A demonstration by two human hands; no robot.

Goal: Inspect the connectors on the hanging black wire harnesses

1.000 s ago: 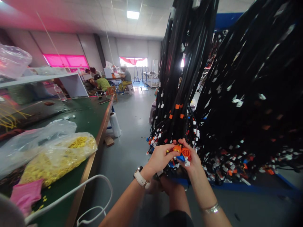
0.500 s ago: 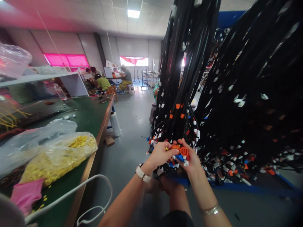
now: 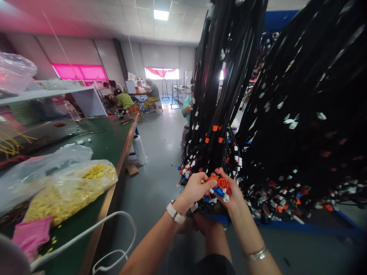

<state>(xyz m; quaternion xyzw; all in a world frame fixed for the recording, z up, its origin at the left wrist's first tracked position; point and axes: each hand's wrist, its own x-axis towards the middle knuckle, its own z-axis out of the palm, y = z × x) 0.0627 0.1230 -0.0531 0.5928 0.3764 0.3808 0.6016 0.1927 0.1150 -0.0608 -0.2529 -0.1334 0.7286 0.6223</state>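
Two orange connectors [image 3: 223, 183] sit side by side between my hands, at the lower ends of a hanging bundle of black wire harnesses [image 3: 213, 152]. My left hand [image 3: 195, 189] is closed, its thumb pressed on the left orange connector, with a bit of yellow showing by the fingers. My right hand [image 3: 233, 193] curls round the right side of the connectors, palm partly up. Blue connectors [image 3: 219, 191] and a white connector [image 3: 226, 198] rest against its palm. Some of the fingertips are hidden behind the parts.
On the left, a green-topped table [image 3: 110, 137] holds a clear bag of small yellow parts [image 3: 65, 194] and a pink pouch [image 3: 33, 235]. A white cable [image 3: 114, 214] loops over its edge. More harnesses [image 3: 301, 133] hang at right above a blue frame [image 3: 298, 228]. People sit at tables further back.
My hands stay on the orange connectors with barely any movement. Behind the hanging harnesses, a person in a teal top has come further into view.
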